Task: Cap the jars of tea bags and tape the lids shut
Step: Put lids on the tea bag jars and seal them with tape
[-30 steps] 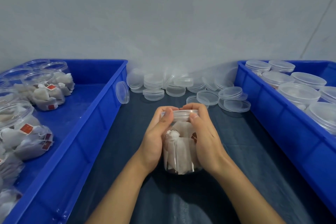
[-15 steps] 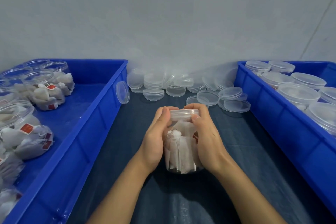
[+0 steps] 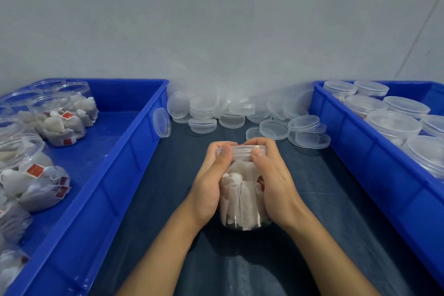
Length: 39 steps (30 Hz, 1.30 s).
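A clear plastic jar [image 3: 242, 202] packed with white tea bags stands upright on the dark mat in the middle. A clear lid [image 3: 241, 151] sits on its mouth. My left hand [image 3: 211, 180] wraps the jar's left side, thumb on the lid's rim and fingers curled over the top. My right hand [image 3: 274, 178] mirrors it on the right side, thumb pressing the rim. Both hands hold the jar and lid together. The far side of the lid is hidden by my fingers.
A blue bin [image 3: 134, 149] on the left holds several uncapped jars of tea bags [image 3: 60, 122]. A blue bin [image 3: 360, 151] on the right holds several capped jars [image 3: 394, 125]. Loose clear lids [image 3: 230, 115] lie piled against the grey wall behind the jar.
My fingers have curled further over the lid's top and both thumbs now sit on its rim. The jar stays in the same spot.
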Motion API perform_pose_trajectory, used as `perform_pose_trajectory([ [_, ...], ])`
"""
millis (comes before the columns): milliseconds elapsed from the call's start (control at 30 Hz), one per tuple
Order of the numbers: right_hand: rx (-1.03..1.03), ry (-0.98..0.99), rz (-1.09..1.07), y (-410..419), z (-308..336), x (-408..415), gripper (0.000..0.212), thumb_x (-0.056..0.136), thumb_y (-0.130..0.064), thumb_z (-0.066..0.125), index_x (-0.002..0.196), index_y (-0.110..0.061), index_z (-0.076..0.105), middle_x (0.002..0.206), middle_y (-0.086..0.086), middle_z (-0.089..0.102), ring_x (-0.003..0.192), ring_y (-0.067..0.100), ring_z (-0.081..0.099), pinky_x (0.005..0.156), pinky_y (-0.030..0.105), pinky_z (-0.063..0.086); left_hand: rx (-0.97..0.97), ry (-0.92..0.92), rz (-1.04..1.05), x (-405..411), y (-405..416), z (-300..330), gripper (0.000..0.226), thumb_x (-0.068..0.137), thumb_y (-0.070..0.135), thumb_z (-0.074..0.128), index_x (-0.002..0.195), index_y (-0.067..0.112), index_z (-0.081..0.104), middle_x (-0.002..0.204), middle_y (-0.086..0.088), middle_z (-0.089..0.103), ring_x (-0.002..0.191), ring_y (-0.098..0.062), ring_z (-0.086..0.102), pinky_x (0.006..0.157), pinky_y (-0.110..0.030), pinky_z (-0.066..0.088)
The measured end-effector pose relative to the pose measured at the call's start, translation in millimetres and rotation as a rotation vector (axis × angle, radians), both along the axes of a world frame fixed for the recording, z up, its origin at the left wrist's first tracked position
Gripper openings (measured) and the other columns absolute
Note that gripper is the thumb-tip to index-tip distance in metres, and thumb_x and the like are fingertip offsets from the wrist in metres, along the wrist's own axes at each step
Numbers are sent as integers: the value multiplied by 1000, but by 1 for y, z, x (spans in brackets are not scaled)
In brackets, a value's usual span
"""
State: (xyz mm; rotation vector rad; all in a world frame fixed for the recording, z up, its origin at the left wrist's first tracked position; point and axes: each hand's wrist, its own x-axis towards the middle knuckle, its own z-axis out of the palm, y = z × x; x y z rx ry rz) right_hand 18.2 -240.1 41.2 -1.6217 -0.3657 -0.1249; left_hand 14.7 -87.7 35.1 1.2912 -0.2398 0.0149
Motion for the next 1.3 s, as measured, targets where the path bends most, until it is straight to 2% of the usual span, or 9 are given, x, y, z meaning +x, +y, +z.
perform_pose_trajectory([
  [67, -4, -11, -5, 0, -1, 0, 39, 97, -61, 40, 118, -33, 57, 100, 3, 72, 95, 30, 68, 81, 48, 53, -4, -2, -3, -1, -1, 0, 56, 99, 52, 50, 133, 8, 51, 115, -15, 70, 101, -23, 71, 88, -34, 59],
  [200, -3, -38, 10, 0, -2, -1, 43, 97, -67, 45, 119, -31, 57, 101, 3, 73, 93, 30, 70, 81, 53, 56, -33, 6, -21, -3, 0, 1, 61, 98, 58, 51, 136, 10, 51, 124, -24, 69, 107, -28, 69, 98, -47, 55],
  [367, 17, -49, 30, 0, -2, 1, 36, 94, -59, 57, 118, -33, 58, 95, 2, 73, 87, 25, 70, 81, 52, 58, 46, -38, -7, -3, 2, 0, 65, 91, 58, 62, 134, 10, 51, 105, -5, 76, 94, -19, 73, 80, -29, 59],
  [467, 46, -42, 43, 0, -2, 2, 36, 94, -57, 57, 118, -31, 58, 94, 1, 72, 86, 23, 67, 81, 55, 57, 66, -50, -2, -2, 1, 1, 55, 99, 50, 58, 133, 8, 50, 101, -1, 77, 92, -14, 74, 78, -26, 58],
  [567, 47, -48, 45, 1, -3, 2, 35, 94, -57, 57, 118, -31, 58, 95, -2, 71, 86, 19, 67, 79, 46, 56, 60, -51, 2, -4, 0, 2, 53, 99, 47, 52, 133, 7, 50, 99, 1, 76, 89, -13, 73, 76, -25, 58],
  [700, 29, -78, 27, 0, -4, 1, 35, 95, -58, 56, 118, -33, 59, 99, -4, 73, 90, 17, 70, 80, 42, 57, -59, 1, -21, -6, -2, 3, 57, 98, 48, 48, 138, 7, 49, 123, -20, 70, 106, -27, 70, 93, -44, 58],
  [867, 66, -61, 39, -3, -4, 3, 34, 95, -51, 52, 121, -30, 59, 111, 3, 73, 103, 35, 70, 92, 64, 54, -120, 39, -54, -4, 0, 4, 58, 96, 37, 42, 145, 6, 48, 140, -32, 60, 117, -36, 64, 104, -54, 47],
  [1167, 71, -1, 22, -4, -8, 6, 38, 95, -53, 43, 122, -32, 59, 114, 6, 72, 107, 38, 67, 97, 68, 49, -90, 43, -32, -3, -3, 3, 61, 93, 36, 44, 148, 11, 48, 136, -24, 67, 118, -30, 68, 106, -49, 51],
  [1300, 81, -8, 30, -5, -7, 6, 42, 96, -57, 47, 126, -31, 58, 117, 6, 71, 107, 40, 67, 96, 72, 49, -76, 30, -63, -3, 0, 1, 62, 91, 31, 42, 152, 15, 46, 132, -16, 71, 118, -26, 70, 100, -39, 55],
])
